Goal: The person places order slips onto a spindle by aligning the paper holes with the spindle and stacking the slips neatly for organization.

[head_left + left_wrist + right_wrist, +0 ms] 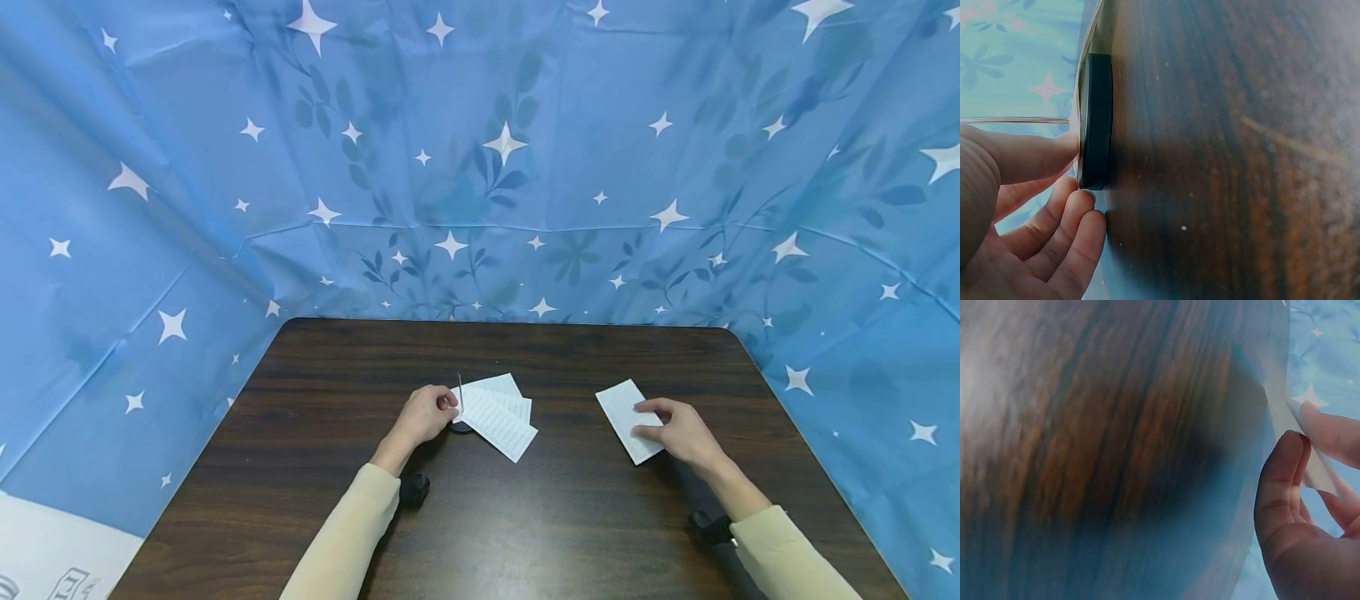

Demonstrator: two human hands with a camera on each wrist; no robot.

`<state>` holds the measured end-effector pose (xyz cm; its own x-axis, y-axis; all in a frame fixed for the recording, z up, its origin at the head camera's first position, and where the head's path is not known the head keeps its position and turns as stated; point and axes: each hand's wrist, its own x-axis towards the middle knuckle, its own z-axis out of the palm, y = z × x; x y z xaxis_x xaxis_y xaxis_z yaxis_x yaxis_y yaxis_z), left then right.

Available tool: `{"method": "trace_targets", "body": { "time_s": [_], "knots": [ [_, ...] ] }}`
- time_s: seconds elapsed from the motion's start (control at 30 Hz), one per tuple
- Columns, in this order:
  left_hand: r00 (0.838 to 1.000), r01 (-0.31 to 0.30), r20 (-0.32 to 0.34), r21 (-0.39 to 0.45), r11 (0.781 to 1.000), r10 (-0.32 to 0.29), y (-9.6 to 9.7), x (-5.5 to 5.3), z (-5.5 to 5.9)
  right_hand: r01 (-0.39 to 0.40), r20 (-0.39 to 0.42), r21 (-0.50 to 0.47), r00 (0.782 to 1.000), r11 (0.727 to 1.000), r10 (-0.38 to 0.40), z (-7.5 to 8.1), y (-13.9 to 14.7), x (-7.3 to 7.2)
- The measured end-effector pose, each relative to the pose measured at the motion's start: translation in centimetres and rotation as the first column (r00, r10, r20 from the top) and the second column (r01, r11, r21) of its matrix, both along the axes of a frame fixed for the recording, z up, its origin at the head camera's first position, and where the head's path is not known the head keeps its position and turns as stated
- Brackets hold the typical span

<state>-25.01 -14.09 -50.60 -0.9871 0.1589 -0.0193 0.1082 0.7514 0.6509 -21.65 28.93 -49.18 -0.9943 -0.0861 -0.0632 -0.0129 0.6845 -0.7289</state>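
Observation:
A bill spike with a thin upright rod (461,390) and a round black base (1099,119) stands on the table. Several lined paper slips (501,423) are fanned out on it, covering most of the base. My left hand (427,415) holds the spike at its near left edge. In the left wrist view its thumb presses down on top, with the other fingertips by the base's rim. To the right, my right hand (678,429) pinches a separate white paper slip (621,410) between thumb and fingers. That slip (1282,415) tilts, seen nearly edge-on in the right wrist view.
The dark wood-grain table (555,517) has rounded far corners. Behind it and along both sides hangs a blue curtain (465,183) with white stars. A white printed surface (60,550) shows at the lower left.

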Motion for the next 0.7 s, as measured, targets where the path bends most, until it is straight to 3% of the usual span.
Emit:
{"method": "trace_targets", "body": {
  "time_s": [0.37, 0.7],
  "knots": [
    [1.000, 0.008, 0.004, 0.007, 1.000, -0.008, 0.0, 0.0, 0.1, -0.016, -0.041, 0.086, 0.999, 0.996, 0.019, 0.3, -1.6, -0.2],
    [1.000, 0.011, 0.000, 0.017, 1.000, -0.011, -0.1, -0.1, 0.1, -0.102, -0.040, 0.160, 0.993, 0.982, 0.110, 0.9, -3.4, -0.3]
  ]
}}
